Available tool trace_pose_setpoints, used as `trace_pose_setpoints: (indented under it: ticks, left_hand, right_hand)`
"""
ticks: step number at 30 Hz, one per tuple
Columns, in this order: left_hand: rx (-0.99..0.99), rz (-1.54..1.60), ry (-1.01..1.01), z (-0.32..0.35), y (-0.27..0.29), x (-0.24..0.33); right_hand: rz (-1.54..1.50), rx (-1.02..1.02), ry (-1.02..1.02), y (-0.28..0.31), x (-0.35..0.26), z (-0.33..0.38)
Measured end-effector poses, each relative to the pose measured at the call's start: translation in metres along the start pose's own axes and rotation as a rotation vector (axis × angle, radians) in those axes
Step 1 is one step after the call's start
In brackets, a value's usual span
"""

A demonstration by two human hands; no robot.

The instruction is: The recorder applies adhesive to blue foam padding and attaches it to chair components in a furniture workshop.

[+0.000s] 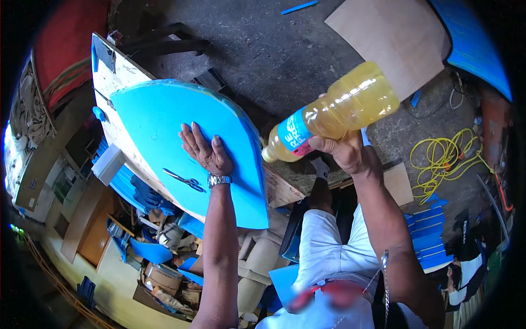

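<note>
My left hand [207, 154] lies flat with fingers spread on a bright blue sheet [156, 129], cut to a pointed leaf-like shape. Close by it on the sheet rests a pair of dark-handled scissors [189, 181]. In my right hand [348, 155] is a large clear plastic bottle [350, 104] of yellowish liquid, my fingers wrapped round its body. The bottle is tilted, its neck end down toward the sheet's right edge. Whether liquid leaves it, I cannot tell. The sheet lies on a pale wooden board [101, 60].
A coiled yellow hose or cable [438, 159] lies on the floor at right. Far right are a plywood panel [389, 38] and a large blue curved piece [476, 33]. Cardboard boxes [164, 277] and blue scraps clutter the lower left. Blue slatted pieces [430, 236] lie at lower right.
</note>
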State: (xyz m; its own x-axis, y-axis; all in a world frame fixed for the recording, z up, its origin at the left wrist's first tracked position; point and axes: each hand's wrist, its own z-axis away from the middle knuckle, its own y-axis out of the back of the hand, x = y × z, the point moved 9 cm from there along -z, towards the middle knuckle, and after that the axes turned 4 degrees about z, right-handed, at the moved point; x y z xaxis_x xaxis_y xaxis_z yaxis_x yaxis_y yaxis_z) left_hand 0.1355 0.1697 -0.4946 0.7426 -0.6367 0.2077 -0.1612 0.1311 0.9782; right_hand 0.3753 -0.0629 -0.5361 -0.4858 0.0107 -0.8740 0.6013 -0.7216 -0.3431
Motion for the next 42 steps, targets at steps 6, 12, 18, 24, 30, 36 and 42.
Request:
trace_pose_setpoints:
  ticks: [6,12,18,24,30,36,42]
  left_hand:
    - [0.047,-0.004,0.008,-0.002,-0.004,0.006]
    - [0.067,-0.031,-0.010,-0.002,0.000,0.001]
    - [0.081,-0.001,-0.012,-0.002,-0.010,0.007]
    - [0.089,-0.002,-0.003,0.004,0.000,-0.013]
    - [0.069,0.034,0.005,0.003,-0.009,-0.007]
    - [0.084,0.023,-0.023,-0.002,-0.006,-0.001]
    - [0.072,-0.025,-0.028,0.003,-0.004,-0.002]
  right_hand:
    - [-0.072,0.080,0.068,-0.025,-0.021,-0.019]
    - [-0.249,0.204,0.022,-0.023,0.025,0.095]
    - [-0.421,0.253,0.195,-0.025,0.001,-0.017]
    - [-0.441,0.189,-0.072,-0.028,0.053,0.071]
    - [-0.597,0.305,-0.055,-0.016,0.063,0.069]
    - [-0.646,0.334,-0.052,-0.010,0.069,0.034]
    - [-0.411,0.357,-0.013,-0.009,0.053,0.096]
